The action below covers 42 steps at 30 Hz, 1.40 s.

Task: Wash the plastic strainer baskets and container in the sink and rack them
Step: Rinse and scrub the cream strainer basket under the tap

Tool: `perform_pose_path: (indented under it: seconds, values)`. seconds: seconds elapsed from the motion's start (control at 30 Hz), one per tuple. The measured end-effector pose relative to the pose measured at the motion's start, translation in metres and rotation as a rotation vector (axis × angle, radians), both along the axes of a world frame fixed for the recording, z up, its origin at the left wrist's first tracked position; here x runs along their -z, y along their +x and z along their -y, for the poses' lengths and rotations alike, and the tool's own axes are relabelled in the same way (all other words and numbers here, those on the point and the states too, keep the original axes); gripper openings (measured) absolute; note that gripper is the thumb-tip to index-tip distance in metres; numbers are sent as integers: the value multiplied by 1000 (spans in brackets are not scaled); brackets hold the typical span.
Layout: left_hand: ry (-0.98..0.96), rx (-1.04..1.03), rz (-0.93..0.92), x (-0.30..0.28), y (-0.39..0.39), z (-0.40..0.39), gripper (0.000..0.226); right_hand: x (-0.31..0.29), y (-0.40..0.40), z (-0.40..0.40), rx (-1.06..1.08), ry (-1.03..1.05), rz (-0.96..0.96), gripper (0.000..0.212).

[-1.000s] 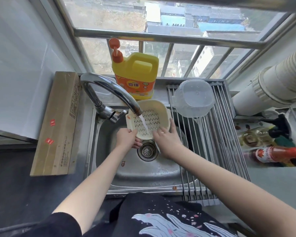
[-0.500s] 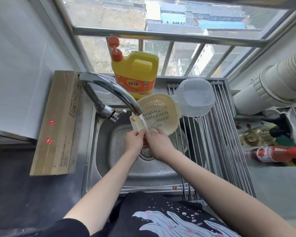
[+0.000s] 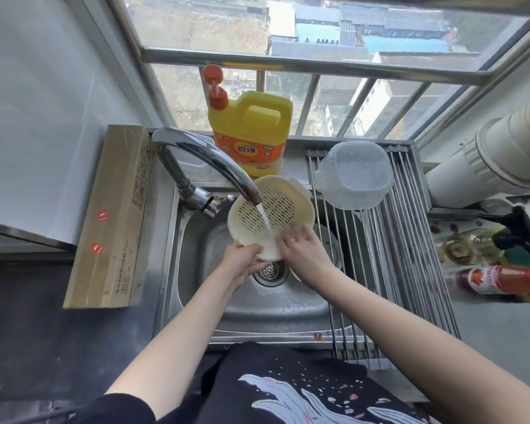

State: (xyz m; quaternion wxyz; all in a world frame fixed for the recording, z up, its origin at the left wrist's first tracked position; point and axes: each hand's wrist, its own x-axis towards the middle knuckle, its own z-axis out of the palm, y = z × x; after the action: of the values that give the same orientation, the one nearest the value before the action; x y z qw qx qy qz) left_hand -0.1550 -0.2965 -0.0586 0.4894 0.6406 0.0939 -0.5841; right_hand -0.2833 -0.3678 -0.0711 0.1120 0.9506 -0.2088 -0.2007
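Strainer basket point(image 3: 270, 215), cream plastic, is held tilted under the running tap over the steel sink point(image 3: 196, 270), its perforated base turned up toward the camera. Nearest the viewer, the left hand point(image 3: 242, 261) grips the basket's lower rim with curled fingers, just above the drain point(image 3: 271, 270). The right hand point(image 3: 300, 249) lies against the lower right of the base, fingers fairly straight and spread on the plastic, apparently rubbing rather than clasping. Water from the faucet point(image 3: 211, 163) falls onto the slotted base between the two hands and the spout. A second earlier the basket faced hollow side up under the stream; half a second ago it was already turning, and now the underside takes the water, which suggests the inside is rinsed and the outside is being finished before racking. Part of another pale piece shows behind the right wrist, too hidden to identify. To the right, the roll-up drying rack point(image 3: 410, 255) spans the sink edge, and the clear plastic container point(image 3: 354, 175) already sits upside down at its far end. Behind the faucet stands a yellow detergent jug point(image 3: 251, 133) on the ledge below the window.
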Motion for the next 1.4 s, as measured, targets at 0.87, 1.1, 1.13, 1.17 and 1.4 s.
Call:
perform_pose_path:
  seconds: [0.87,1.1,1.13,1.17,1.4]
  values:
    - [197,104,-120,-8,0,-11,27,-2,28,-10,352,116,-279,73]
    - [203,151,-190,-6,-7,-20,26,-30,15,13,275,643,-215,85]
    - [215,180,-148,-6,-6,-20,31,-35,14,20,216,581,-184,80]
    - [219,211,-105,-8,-7,-20,36,-37,14,28,95,445,-187,74]
    - [252,288,379,-17,8,-16,20,-14,22,49,-338,-284,-555,69]
